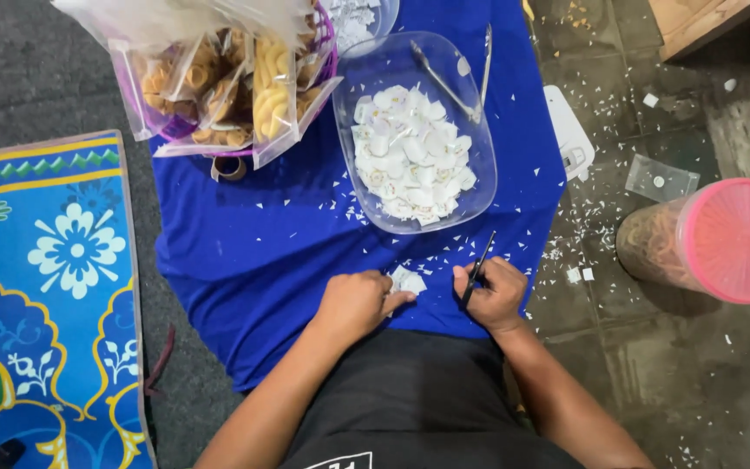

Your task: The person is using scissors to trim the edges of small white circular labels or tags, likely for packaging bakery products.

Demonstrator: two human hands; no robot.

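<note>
Down at the near edge of the blue cloth [262, 252], the left hand [356, 301] is curled, its fingertips pinching a small stack of white paper pieces [407, 280]. Just to the right, the right hand [496, 293] is closed around a slim black tool [478, 267], probably small scissors or a blade, with its tip pointing away from the person. The two hands sit near each other but apart. Cutting cleanly here seems to call for keeping the pinch close to the cut and the tool away from the fingertips. Farther off, a clear plastic tub [479, 165] holds a heap of cut white pieces with metal tongs [462, 78] resting in it. Bagged snacks [245, 82] lie far left; a pink-lidded jar [713, 239] lies on its side at the right.
</note>
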